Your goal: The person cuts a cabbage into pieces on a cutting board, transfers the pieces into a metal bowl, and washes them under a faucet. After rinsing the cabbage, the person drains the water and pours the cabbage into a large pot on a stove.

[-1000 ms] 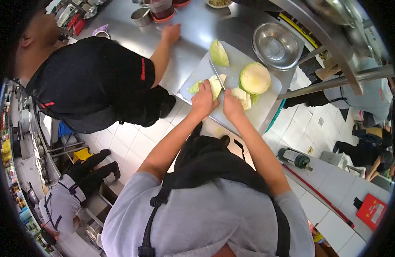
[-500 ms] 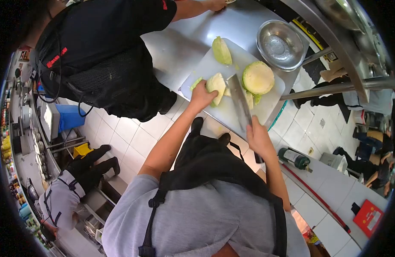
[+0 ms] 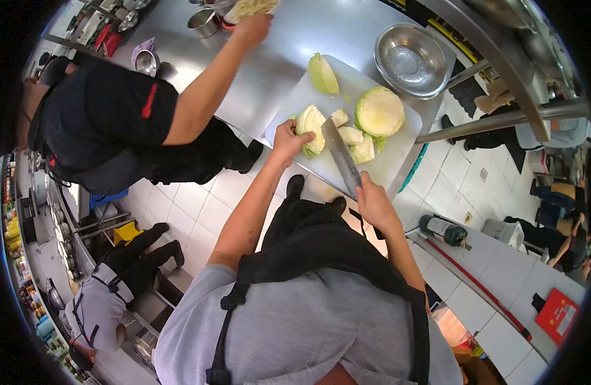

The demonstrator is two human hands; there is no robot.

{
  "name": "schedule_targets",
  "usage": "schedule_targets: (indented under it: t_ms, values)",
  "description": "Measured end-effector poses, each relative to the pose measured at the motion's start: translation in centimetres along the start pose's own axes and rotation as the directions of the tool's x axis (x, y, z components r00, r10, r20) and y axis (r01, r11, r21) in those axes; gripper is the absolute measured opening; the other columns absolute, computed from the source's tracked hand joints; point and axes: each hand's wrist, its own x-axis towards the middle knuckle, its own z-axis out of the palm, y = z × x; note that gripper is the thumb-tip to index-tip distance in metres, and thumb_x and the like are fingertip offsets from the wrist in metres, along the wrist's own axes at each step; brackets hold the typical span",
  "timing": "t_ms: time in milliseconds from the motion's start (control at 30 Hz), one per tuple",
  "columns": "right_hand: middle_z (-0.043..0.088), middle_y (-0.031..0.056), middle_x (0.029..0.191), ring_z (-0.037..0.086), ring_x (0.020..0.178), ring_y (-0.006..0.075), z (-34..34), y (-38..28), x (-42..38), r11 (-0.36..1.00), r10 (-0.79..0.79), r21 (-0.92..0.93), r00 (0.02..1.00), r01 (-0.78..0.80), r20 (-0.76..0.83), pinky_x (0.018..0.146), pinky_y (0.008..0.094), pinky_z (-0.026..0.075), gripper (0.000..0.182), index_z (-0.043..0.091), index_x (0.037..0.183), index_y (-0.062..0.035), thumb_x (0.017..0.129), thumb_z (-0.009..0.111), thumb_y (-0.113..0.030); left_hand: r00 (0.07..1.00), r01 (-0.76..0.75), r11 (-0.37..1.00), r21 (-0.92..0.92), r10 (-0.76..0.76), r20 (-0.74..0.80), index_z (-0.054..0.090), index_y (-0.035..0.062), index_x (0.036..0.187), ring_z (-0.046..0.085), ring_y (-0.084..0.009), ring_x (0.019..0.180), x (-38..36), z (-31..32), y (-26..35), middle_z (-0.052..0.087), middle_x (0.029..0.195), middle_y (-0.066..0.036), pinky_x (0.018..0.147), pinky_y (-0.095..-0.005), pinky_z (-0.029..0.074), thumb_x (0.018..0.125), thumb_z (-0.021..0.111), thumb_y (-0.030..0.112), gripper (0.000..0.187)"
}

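Observation:
My left hand (image 3: pixel 287 142) grips a cabbage wedge (image 3: pixel 311 126) near the left edge of the white cutting board (image 3: pixel 398 163). Closed round a handle, my right hand (image 3: pixel 375 200) holds a broad knife (image 3: pixel 341 157), its blade slanting up and left over the board. The blade tip lies just right of the wedge. Several pale cut chunks, among them a cabbage piece (image 3: pixel 363 151), lie to the right of the blade. Beyond them rests a large cabbage half (image 3: pixel 380 111), cut face up. Another green wedge (image 3: pixel 323 74) lies at the board's far side.
A steel bowl (image 3: pixel 412 61) stands beyond the board on the metal table (image 3: pixel 257 86). At left a person in black (image 3: pixel 103 128) reaches over the table with an arm. A metal rail (image 3: pixel 500 122) runs at right. Another person (image 3: pixel 103 301) is at lower left.
The person in black has turned and moved left, arm now across the table. My knife has shifted slightly left and down, and pale chunks show more clearly beside it. My left hand still grips the wedge.

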Motion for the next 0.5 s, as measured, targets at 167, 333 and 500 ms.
schedule_targets:
  t_ms: [167, 333, 500]
  values:
    - [0.062, 0.0357, 0.081, 0.06, 0.083, 0.056, -0.1, -0.1, 0.0, 0.999, 0.012, -0.036, 1.0, -0.013, -0.016, 0.072, 0.0606, 0.044, 0.026, 0.043, 0.118, 0.0026, 0.097, 0.053, -0.01, 0.991, -0.109, 0.976, 0.19, 0.121, -0.051, 0.063, -0.0099, 0.112, 0.068, -0.0201, 0.081, 0.2, -0.2, 0.4, 0.071, 0.097, -0.014, 0.075, -0.0327, 0.055, 0.076, 0.075, 0.005, 0.041]
    - [0.062, 0.0348, 0.08, 0.06, 0.081, 0.0554, 0.2, -0.3, 0.1, 0.989, 0.048, -0.138, 0.999, -0.051, -0.026, 0.072, 0.0612, 0.044, 0.026, 0.043, 0.118, 0.0028, 0.097, 0.053, -0.009, 0.952, -0.234, 0.867, 0.44, 0.296, -0.077, 0.065, -0.0091, 0.112, 0.07, -0.024, 0.081, 0.0, -0.9, 2.6, 0.072, 0.093, -0.019, 0.075, -0.0371, 0.055, 0.079, 0.07, 0.017, 0.043]
    - [0.063, 0.0352, 0.08, 0.063, 0.082, 0.0544, 0.1, -0.3, 0.3, 0.953, 0.143, -0.263, 0.989, -0.149, -0.044, 0.075, 0.061, 0.047, 0.021, 0.042, 0.113, 0.0029, 0.096, 0.05, -0.007, 0.999, 0.019, 0.98, 0.2, -0.013, -0.029, 0.066, -0.0104, 0.109, 0.07, -0.025, 0.079, 2.5, -2.7, 2.7, 0.071, 0.088, -0.02, 0.071, -0.0382, 0.056, 0.079, 0.069, 0.019, 0.042]
